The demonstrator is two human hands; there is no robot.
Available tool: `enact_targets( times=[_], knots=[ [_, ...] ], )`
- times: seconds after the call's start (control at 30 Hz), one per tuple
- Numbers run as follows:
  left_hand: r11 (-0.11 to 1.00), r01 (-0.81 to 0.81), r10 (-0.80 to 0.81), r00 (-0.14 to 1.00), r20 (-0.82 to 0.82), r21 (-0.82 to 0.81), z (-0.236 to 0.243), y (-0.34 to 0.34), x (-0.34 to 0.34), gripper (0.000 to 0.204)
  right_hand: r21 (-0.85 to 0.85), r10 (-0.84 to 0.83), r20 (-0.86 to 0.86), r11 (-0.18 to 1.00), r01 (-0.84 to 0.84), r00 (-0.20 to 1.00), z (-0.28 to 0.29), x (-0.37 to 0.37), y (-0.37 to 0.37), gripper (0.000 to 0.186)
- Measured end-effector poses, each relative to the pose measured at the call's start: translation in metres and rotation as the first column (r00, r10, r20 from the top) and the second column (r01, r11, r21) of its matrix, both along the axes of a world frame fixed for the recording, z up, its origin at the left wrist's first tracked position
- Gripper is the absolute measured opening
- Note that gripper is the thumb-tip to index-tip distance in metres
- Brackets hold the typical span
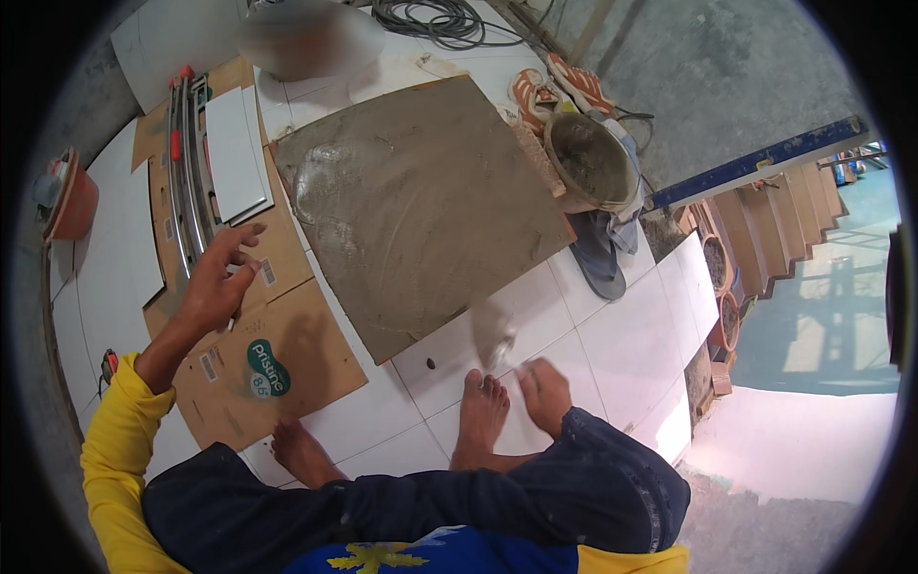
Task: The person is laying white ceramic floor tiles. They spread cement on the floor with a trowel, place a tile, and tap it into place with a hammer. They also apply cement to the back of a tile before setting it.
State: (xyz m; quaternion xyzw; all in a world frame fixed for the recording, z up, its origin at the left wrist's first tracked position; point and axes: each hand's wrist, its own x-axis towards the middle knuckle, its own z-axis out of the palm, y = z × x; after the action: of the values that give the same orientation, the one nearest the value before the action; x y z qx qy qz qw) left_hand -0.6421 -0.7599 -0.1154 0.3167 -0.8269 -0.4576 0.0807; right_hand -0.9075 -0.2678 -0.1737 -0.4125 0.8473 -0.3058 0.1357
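A large square slab [430,201] lies before me, its upper face coated with grey mortar that shows faint sweeping marks. My right hand [545,397] is closed by my right foot, round the handle of a trowel [492,332]. Motion smears the trowel, and its blade is near the slab's front edge. Over the cardboard on the left hovers my left hand [225,277], fingers apart and loosely bent. A small white stick-like bit shows just below it; whether the hand touches it I cannot tell.
Flat cardboard [277,368] lies left, bearing a white tile [237,158] and a metal rail tool [182,182]. A mortar bucket [588,158], sandals [601,258] and a blue level [755,163] are right. Coiled cable [445,24] lies behind; stairs [775,225] descend at right.
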Motion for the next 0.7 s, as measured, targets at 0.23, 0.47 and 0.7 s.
enact_targets(
  times=[0.23, 0.47, 0.7],
  knots=[
    [1.000, -0.001, 0.001, 1.000, 0.011, 0.022, 0.005, 0.009, -0.010, 0.050, -0.026, -0.117, 0.062, 0.993, 0.119, 0.991, -0.001, -0.044, -0.049, 0.031],
    [0.996, -0.048, 0.048, 0.999, 0.000, 0.075, -0.002, 0.003, 0.011, 0.050, 0.316, -0.357, 0.036, 0.890, 0.328, 0.933, -0.018, -0.033, 0.048, 0.027],
    [0.984, -0.057, 0.045, 0.996, 0.074, 0.170, -0.007, 0.007, 0.011, 0.050, 0.218, -0.267, 0.112, 0.946, 0.238, 0.957, 0.052, -0.042, 0.026, 0.026]
  ],
)
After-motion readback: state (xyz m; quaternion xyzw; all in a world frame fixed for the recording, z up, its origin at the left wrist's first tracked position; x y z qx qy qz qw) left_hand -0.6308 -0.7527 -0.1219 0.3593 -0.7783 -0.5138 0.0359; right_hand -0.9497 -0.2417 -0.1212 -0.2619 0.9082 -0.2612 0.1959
